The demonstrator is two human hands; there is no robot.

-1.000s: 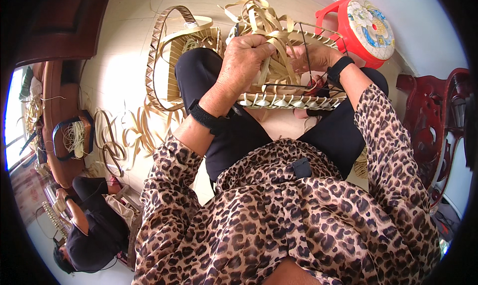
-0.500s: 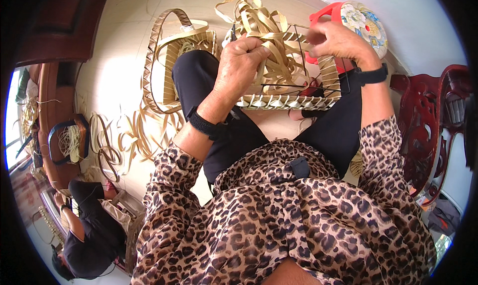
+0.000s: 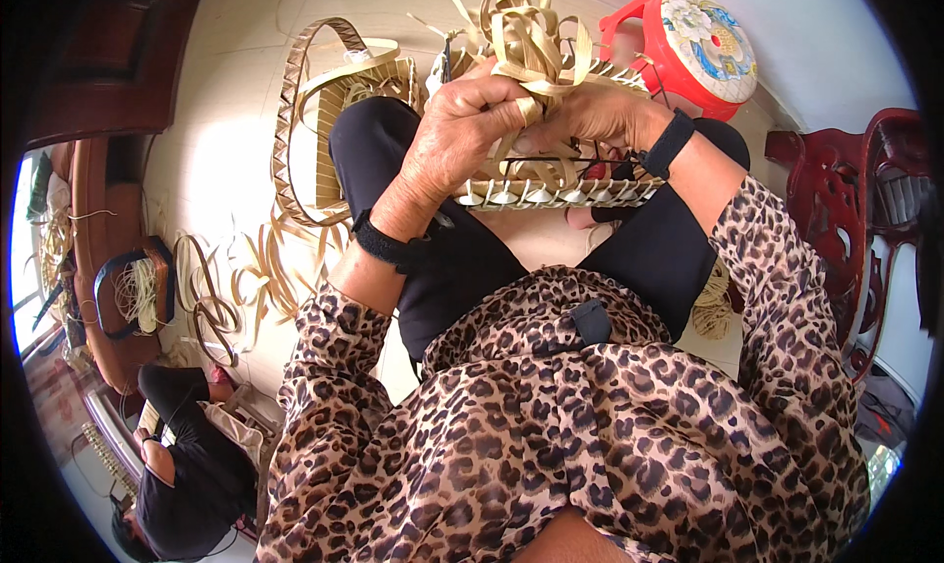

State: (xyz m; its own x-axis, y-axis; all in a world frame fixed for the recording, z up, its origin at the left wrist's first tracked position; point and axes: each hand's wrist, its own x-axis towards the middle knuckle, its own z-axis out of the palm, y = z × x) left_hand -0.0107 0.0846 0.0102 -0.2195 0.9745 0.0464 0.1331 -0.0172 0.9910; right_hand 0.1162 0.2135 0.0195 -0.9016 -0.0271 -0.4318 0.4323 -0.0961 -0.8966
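Observation:
My left hand [image 3: 462,125] is closed on a looped bundle of pale flat weaving strips [image 3: 531,42], one strip bending over its fingertips. From the other side my right hand [image 3: 602,116] presses against the lower part of the bundle. Its fingers look closed on the strips, though the tips are partly hidden. Under both hands, between my knees, is a rectangular basket frame [image 3: 560,193] with thin dark rods and a rim laced in pale strip. My hands cover much of its middle, and more strips lie inside it.
A woven basket with a tall handle [image 3: 287,120] stands left of my knee. Loose strips [image 3: 270,273] lie on the floor. At the far right are a red stool with a flowered top [image 3: 706,47] and a carved dark wooden chair [image 3: 831,209]. Another person [image 3: 192,474] sits lower left.
My right hand has come left from the basket frame's right end to the strips beside my left hand. The bundle is gathered higher and tighter. The basket frame is tilted differently.

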